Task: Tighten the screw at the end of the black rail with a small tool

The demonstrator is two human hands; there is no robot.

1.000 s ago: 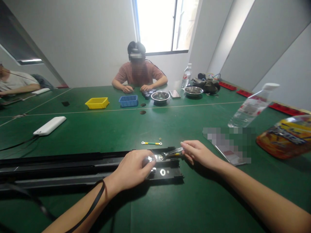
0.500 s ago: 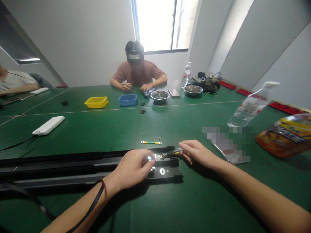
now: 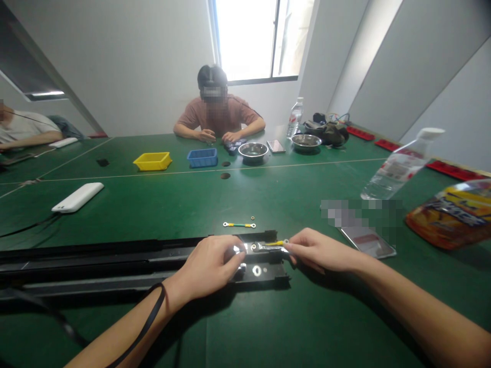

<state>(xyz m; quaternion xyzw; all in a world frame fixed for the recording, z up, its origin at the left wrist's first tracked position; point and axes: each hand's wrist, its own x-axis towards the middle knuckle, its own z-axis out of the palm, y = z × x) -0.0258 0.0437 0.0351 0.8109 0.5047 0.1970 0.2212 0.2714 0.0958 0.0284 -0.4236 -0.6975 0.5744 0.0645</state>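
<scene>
A pair of long black metal rails (image 3: 169, 254) lies across the table in front of me. My left hand (image 3: 213, 266) is closed over their right end, fingers curled around a shiny metal part there; its fingertips are partly hidden. My right hand (image 3: 312, 249) pinches the end of a small silver wrench (image 3: 273, 248), whose head sits around a nut (image 3: 253, 246) on the rail. Beside the wrench a yellow-green wire (image 3: 276, 243) with a ring terminal shows. Another yellow-green wire with ring terminals (image 3: 240, 225) lies behind the rails, near a small brass-coloured nut (image 3: 252, 218).
A phone (image 3: 368, 241), a tilted water bottle (image 3: 401, 166) and an orange drink bottle (image 3: 452, 217) are to the right. A white power bank (image 3: 79, 198) lies left. Farther back are yellow (image 3: 152, 162) and blue bins (image 3: 202, 158), metal bowls (image 3: 253, 151) and a seated person (image 3: 218, 115).
My right hand has swung the wrench's free end slightly down toward me, uncovering more of the yellow-green wire beside it. My left hand stays in place on the rails.
</scene>
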